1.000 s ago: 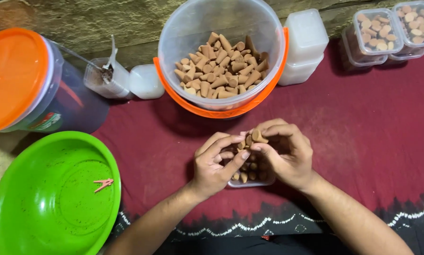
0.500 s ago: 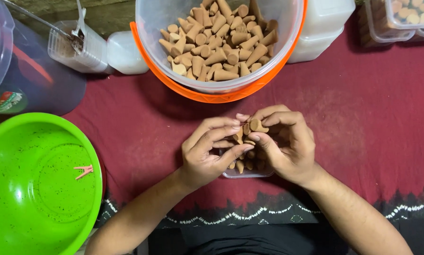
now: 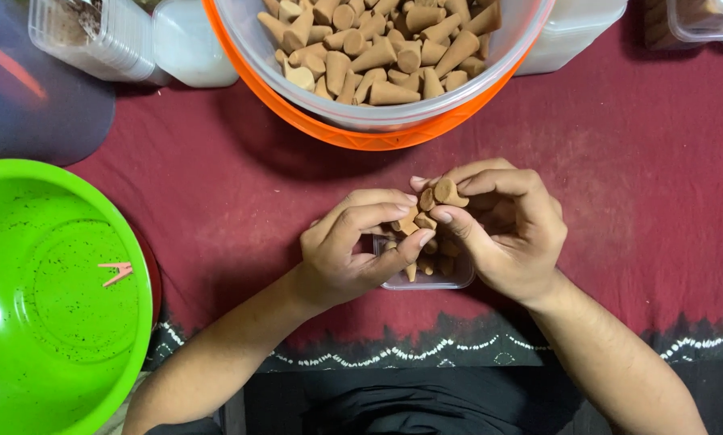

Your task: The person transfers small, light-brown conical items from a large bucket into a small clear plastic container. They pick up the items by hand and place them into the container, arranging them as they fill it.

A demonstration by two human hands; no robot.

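Even, moderately bright indoor light from above; soft shadows fall under the clear bucket [image 3: 377, 121] and beneath both hands onto the maroon cloth [image 3: 659, 185]. Mild glare on the green lid [image 3: 55, 322] and the bucket's plastic wall. Focus is sharp at centre, cones [image 3: 438, 193] between the fingers crisp; slight softness and dimming toward the top corners, no motion blur.

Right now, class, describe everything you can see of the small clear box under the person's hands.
The small clear box is a shallow, rounded-cornered container that looks like thin plastic. It sits flat and open on the dark red cloth, holding tan cones. Both hands hover over it, the left hand and right hand, covering most of it; only its near edge shows clearly.
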